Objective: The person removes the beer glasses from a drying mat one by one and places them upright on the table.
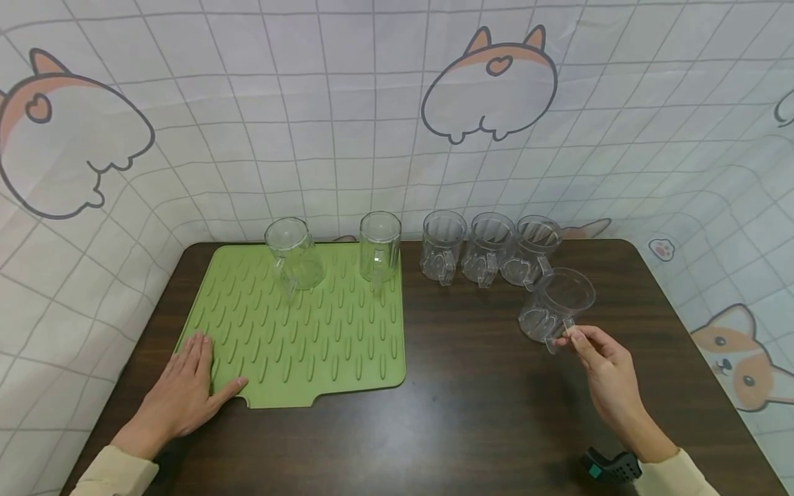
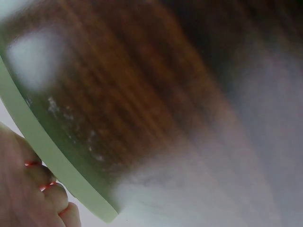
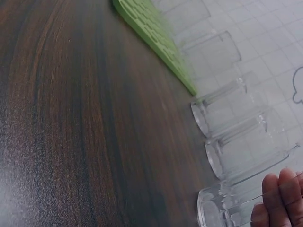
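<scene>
My left hand (image 1: 180, 393) rests with straight fingers on the left front corner of a green drying mat (image 1: 279, 344). In the left wrist view, fingers (image 2: 56, 197) lie along the mat's edge. A clear glass mug (image 1: 555, 300) stands or hovers at the right, tilted in the head view, and my right hand (image 1: 608, 368) pinches its handle between thumb and fingers. Two more glass mugs, a left one (image 1: 304, 265) and a right one (image 1: 380, 258), stand upright along the mat's back.
Three glass mugs, a left one (image 1: 443, 248), a middle one (image 1: 486, 248) and a right one (image 1: 527, 258), line the back of the dark wooden table (image 1: 434, 441), just behind the held mug. A patterned white cloth (image 1: 347, 124) hangs behind the table and round its sides.
</scene>
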The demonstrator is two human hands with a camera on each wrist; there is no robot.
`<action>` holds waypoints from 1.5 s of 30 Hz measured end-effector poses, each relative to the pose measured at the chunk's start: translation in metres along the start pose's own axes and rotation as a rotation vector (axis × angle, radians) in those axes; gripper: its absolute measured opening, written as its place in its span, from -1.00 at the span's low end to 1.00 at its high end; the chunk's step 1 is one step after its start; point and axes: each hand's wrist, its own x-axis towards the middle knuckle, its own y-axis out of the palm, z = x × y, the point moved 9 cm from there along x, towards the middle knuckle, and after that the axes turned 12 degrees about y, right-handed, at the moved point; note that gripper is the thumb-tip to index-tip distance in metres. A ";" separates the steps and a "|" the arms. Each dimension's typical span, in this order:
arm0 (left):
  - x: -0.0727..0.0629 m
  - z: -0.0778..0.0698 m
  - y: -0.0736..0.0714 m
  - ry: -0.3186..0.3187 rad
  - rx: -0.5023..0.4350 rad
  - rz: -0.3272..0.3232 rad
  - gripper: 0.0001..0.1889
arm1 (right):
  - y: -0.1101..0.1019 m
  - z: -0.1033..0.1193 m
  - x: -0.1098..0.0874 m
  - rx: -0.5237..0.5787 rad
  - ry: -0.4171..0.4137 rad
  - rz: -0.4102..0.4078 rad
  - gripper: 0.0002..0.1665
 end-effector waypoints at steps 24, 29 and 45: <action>-0.007 0.002 0.001 -0.006 -0.004 -0.008 0.19 | -0.001 -0.001 0.003 -0.159 0.109 -0.101 -0.72; -0.004 0.001 -0.001 0.004 0.004 -0.003 0.19 | -0.014 0.006 -0.001 -0.103 0.081 -0.184 -0.73; 0.001 -0.006 -0.004 0.005 0.025 -0.005 0.18 | -0.012 0.080 -0.005 0.256 -0.228 -0.212 -0.62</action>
